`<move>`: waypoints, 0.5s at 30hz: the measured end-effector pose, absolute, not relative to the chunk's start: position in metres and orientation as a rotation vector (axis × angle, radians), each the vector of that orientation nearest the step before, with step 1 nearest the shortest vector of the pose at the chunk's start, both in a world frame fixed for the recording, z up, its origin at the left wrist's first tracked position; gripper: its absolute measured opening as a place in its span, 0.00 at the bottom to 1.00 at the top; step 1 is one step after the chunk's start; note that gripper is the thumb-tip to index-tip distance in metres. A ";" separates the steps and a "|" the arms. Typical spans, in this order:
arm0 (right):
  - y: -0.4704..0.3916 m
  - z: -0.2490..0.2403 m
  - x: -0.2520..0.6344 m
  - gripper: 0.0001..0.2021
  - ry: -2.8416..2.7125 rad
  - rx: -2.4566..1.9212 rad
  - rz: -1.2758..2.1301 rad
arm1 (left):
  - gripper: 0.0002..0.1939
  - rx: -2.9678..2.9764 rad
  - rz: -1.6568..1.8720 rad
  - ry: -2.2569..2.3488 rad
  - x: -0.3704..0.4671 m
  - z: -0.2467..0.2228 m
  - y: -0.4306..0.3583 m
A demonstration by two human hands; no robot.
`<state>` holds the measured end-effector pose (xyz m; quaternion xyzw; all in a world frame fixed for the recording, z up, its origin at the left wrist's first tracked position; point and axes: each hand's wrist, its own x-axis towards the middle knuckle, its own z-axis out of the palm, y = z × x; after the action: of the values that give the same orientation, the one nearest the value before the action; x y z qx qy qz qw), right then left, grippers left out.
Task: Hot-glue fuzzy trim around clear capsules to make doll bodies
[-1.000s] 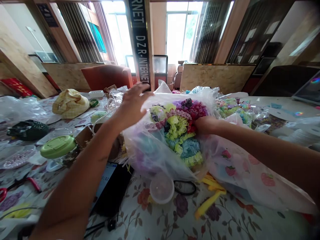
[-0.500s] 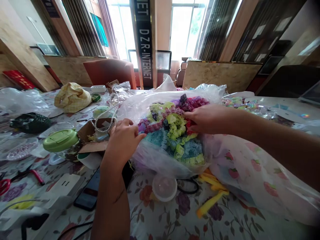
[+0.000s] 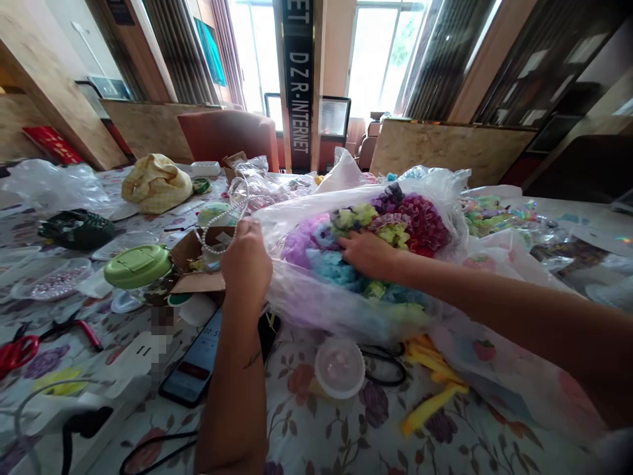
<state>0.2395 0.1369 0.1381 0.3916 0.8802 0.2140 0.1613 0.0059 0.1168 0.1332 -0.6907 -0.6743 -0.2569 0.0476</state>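
Note:
A clear plastic bag lies open-mouthed, stuffed with ruffled lace trim in lilac, blue, yellow-green and burgundy. At the bag's left rim, my left hand is closed with the plastic edge in its fingers. My right hand reaches in from the right and presses on the blue and yellow-green ruffles. Its fingertips sink into the lace, so whether they grip any is hidden. Just left of my left hand, a string of white beads hangs over an open cardboard box.
Along the left stand a green-lidded jar, red-handled pliers, a phone and a white power strip. A small round plastic cup and yellow ribbon lie in front. A strawberry-print bag spreads at right.
My right hand has moved left and deeper into the ruffles. The burgundy trim strip across the front has shifted, exposing lilac lace. My left hand has closed on the bag's rim. The view has shifted slightly.

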 end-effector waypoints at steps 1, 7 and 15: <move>0.137 0.140 0.251 0.14 2.515 1.130 0.611 | 0.30 -2.053 -0.850 -2.041 0.004 0.134 0.115; 0.138 0.154 0.303 0.14 2.529 1.336 0.618 | 0.29 -2.080 -0.865 -1.966 0.004 0.145 0.098; 0.154 0.174 0.330 0.12 2.508 1.880 0.434 | 0.35 -2.392 -0.556 -1.798 0.010 0.149 0.072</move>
<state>0.3300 0.1544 0.1740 0.5941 0.7925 0.1372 -0.0113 0.0103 0.0715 0.1491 -0.7850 -0.5900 -0.1824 0.0490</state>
